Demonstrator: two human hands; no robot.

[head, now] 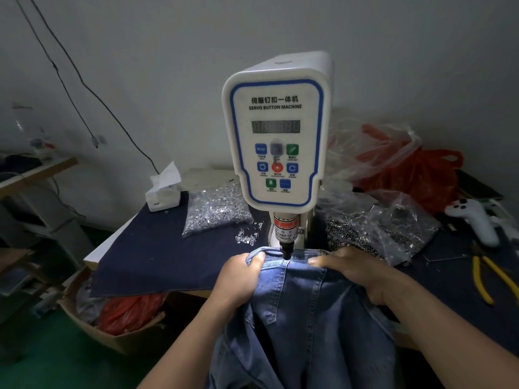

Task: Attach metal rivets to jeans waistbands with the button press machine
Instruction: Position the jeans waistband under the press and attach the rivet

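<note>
**Waistband under the press head**

I have the blue jeans pulled up onto the table, their waistband lying directly beneath the black punch tip of the white servo button machine. My left hand grips the waistband just left of the punch, fingers curled over the folded edge with the thumb on top. My right hand lies on the denim just right of the punch, thumb stretched along the waistband and fingers bent down over the fabric, holding it in place. Whether a rivet sits under the tip I cannot tell; the punch hides that spot.

The machine's front panel shows a dim digital display and coloured buttons. Left of its column a clear bag of silver rivets rests on a dark blue cloth, with a few loose rivets scattered just beside it. A white tissue box stands behind the bag. To the right lie bags of darker metal parts, red plastic bags, a white handheld controller and yellow-handled pliers. A cardboard box sits on the green floor at lower left.
</note>
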